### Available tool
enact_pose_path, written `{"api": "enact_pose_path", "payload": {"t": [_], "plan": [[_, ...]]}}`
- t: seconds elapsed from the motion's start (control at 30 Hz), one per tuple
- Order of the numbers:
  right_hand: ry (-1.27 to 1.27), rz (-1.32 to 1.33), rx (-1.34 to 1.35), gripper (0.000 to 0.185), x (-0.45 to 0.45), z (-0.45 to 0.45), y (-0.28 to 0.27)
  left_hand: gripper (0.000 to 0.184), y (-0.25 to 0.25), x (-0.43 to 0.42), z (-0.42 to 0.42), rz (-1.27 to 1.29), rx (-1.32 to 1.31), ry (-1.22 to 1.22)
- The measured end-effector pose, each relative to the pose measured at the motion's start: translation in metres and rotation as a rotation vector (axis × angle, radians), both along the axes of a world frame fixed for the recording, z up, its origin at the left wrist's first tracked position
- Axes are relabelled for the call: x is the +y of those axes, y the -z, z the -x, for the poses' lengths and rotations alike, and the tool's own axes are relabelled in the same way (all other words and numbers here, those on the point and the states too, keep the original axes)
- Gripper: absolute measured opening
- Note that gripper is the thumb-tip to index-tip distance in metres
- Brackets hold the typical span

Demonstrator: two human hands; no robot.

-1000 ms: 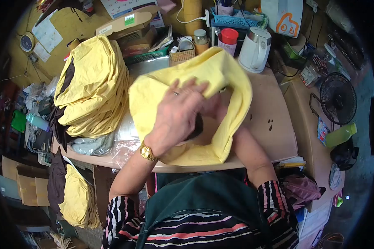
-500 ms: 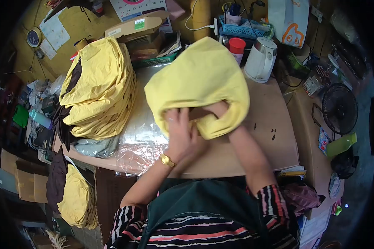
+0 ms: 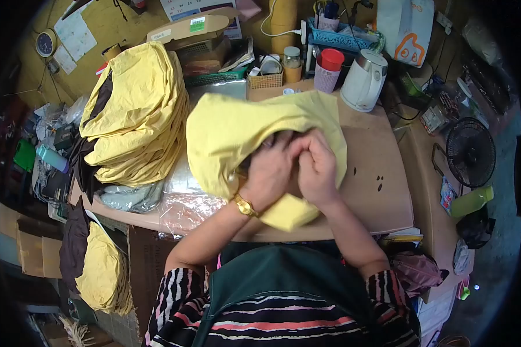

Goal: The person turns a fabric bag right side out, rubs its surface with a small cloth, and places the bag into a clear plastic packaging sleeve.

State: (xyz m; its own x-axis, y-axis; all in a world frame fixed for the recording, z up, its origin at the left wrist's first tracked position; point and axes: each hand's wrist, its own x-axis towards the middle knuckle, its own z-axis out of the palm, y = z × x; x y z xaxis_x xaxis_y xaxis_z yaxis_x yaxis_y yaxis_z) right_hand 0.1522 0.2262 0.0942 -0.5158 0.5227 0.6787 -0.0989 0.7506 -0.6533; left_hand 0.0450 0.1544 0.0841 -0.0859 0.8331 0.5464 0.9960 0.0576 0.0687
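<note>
A yellow cloth piece (image 3: 231,121) with a wide opening and a dark inside lies bunched over the table in front of me. My left hand (image 3: 270,173), with a gold watch on its wrist, reaches into the opening and grips the cloth there; its fingertips are partly hidden. Beside it, my right hand (image 3: 317,170) is closed, with curled fingers at the opening's upper rim. A yellow flap (image 3: 289,213) of the same cloth hangs below both hands.
A tall stack of yellow cloth pieces (image 3: 136,115) stands on the left, above plastic wrap (image 3: 191,214). Behind are a red-lidded cup (image 3: 328,72), a white kettle (image 3: 363,81) and a small wicker basket (image 3: 265,78). A black fan (image 3: 470,151) is at right.
The cloth has come down and spread lower, uncovering the basket and jar behind it. My right hand has come out from inside the cloth to its rim, close beside my left hand.
</note>
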Motion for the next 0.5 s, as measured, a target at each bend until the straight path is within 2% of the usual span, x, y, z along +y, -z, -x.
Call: {"api": "enact_pose_path", "payload": {"t": [0.03,0.07,0.1,0.13,0.17,0.2,0.23,0.3,0.33,0.37,0.43,0.47,0.5], "plan": [[0.240,-0.211,0.110,0.007,0.005,0.016,-0.002,0.038,-0.009,0.003,0.015,-0.121,0.080,0.097],[0.540,-0.413,-0.169,0.012,0.010,0.020,-0.001,0.033,-0.018,0.000,0.021,-0.115,0.053,-0.026],[0.537,-0.413,-0.163,0.012,0.025,0.016,0.002,0.029,-0.026,-0.007,0.026,-0.104,0.027,-0.149],[0.338,-0.268,-0.688,0.022,0.042,0.005,-0.004,0.027,-0.030,-0.017,0.040,0.006,-0.030,-0.177],[0.192,-0.165,-0.965,0.034,0.048,-0.002,-0.010,0.027,-0.034,-0.026,0.054,0.112,-0.088,-0.209],[0.037,-0.068,-1.240,0.047,0.049,-0.009,-0.025,0.032,-0.034,-0.031,0.065,0.003,-0.062,-0.106],[0.031,-0.068,-1.236,0.047,0.044,-0.011,-0.030,0.032,-0.038,-0.037,0.071,0.006,-0.059,-0.111],[-0.071,-0.342,-1.034,0.042,0.040,-0.018,-0.039,0.034,-0.055,-0.047,0.078,0.737,-0.055,-0.282],[-0.153,-0.226,-0.984,0.031,0.041,-0.020,-0.052,0.031,-0.068,-0.061,0.075,0.530,-0.156,-0.030],[-0.153,-0.232,-0.986,0.031,0.052,-0.022,-0.059,0.031,-0.079,-0.068,0.079,0.525,-0.158,-0.032],[-0.519,-0.286,-0.904,0.030,0.078,-0.033,-0.070,0.024,-0.096,-0.079,0.085,0.503,-0.290,0.423],[-0.515,-0.286,-0.906,0.030,0.081,-0.045,-0.080,0.022,-0.102,-0.089,0.082,0.463,-0.257,0.488],[-0.616,-0.201,-0.791,0.027,0.081,-0.057,-0.096,0.020,-0.109,-0.100,0.076,0.424,-0.223,0.552]]}}
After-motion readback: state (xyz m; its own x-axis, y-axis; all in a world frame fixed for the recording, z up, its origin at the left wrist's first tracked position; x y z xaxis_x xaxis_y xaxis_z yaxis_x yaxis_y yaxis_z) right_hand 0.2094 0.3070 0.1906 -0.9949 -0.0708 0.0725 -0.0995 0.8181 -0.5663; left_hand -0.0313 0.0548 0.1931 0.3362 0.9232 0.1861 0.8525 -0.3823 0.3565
